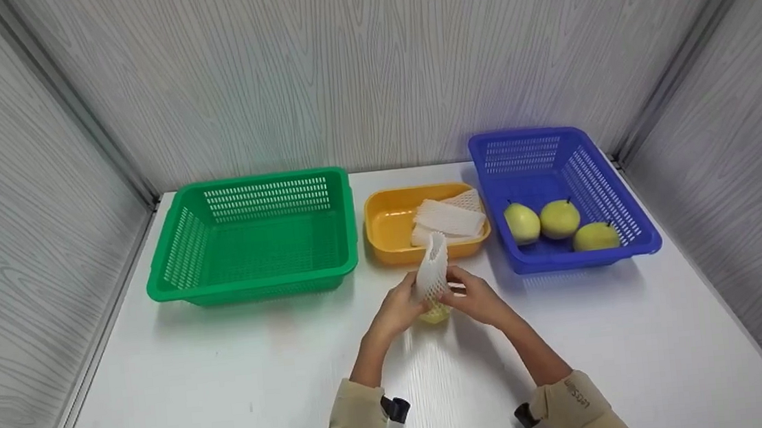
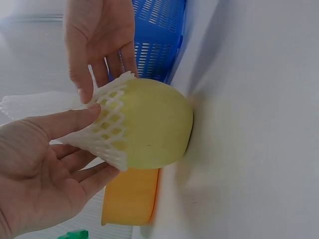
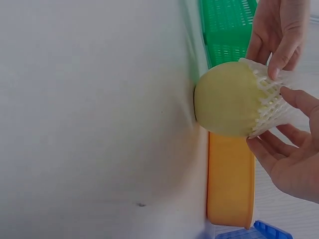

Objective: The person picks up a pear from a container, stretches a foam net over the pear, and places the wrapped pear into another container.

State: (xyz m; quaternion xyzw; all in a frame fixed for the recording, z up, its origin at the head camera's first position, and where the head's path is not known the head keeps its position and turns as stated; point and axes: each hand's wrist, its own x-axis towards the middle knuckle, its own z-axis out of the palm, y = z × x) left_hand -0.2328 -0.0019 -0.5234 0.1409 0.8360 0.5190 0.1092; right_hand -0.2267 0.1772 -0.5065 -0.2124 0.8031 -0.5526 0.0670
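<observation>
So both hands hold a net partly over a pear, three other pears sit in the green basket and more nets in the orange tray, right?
Not quite: the head view shows the three other pears in the blue basket, not the green basket. The rest stands: the left hand and right hand hold a net partly over a pear, and more nets lie in the orange tray.
</observation>
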